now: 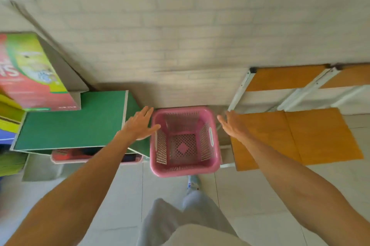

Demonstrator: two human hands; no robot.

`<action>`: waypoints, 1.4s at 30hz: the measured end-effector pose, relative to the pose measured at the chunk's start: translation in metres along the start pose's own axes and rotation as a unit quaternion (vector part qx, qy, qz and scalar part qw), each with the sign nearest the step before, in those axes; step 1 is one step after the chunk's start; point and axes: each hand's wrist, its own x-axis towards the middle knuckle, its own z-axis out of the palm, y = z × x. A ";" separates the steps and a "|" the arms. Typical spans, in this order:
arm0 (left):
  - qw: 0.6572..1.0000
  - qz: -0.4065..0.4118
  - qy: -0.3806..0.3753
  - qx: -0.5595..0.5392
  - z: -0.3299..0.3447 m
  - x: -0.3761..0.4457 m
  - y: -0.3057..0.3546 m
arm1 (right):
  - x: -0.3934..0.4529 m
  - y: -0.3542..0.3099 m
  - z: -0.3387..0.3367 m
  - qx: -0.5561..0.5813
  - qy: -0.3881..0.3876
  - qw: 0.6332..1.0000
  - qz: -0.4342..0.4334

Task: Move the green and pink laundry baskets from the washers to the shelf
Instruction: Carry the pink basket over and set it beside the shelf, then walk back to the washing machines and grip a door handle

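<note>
An empty pink laundry basket (184, 141) with latticed walls stands upright on the floor against the wall, between a green box and a metal shelf unit (296, 135). My left hand (140, 123) hovers open at the basket's left rim, fingers spread, close to it or just touching. My right hand (232, 125) is open just right of the basket, apart from its rim. No green basket shows in the head view.
A large green box (70, 121) sits left of the basket, with a colourful carton (30, 73) stacked on it. The shelf unit has orange boards and white metal posts (240, 89). My legs and a foot (193, 182) stand on pale floor tiles behind the basket.
</note>
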 end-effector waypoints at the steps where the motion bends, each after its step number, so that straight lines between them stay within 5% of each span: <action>1: 1.000 0.016 0.017 0.018 -0.023 -0.002 0.004 | -0.011 0.005 -0.020 -0.003 0.011 1.000 0.009; 10: 0.970 0.147 0.154 0.117 -0.193 -0.052 0.086 | -0.181 0.086 -0.189 -0.022 0.191 0.973 0.130; 17: 0.943 0.246 0.176 0.139 -0.248 -0.105 0.211 | -0.340 0.151 -0.244 0.001 0.272 0.943 0.193; 29: 0.883 0.407 0.134 0.192 -0.176 -0.176 0.462 | -0.519 0.280 -0.228 0.054 0.279 0.919 0.274; 42: 0.836 0.505 0.095 0.194 -0.058 -0.203 0.786 | -0.612 0.548 -0.234 0.077 0.259 0.891 0.365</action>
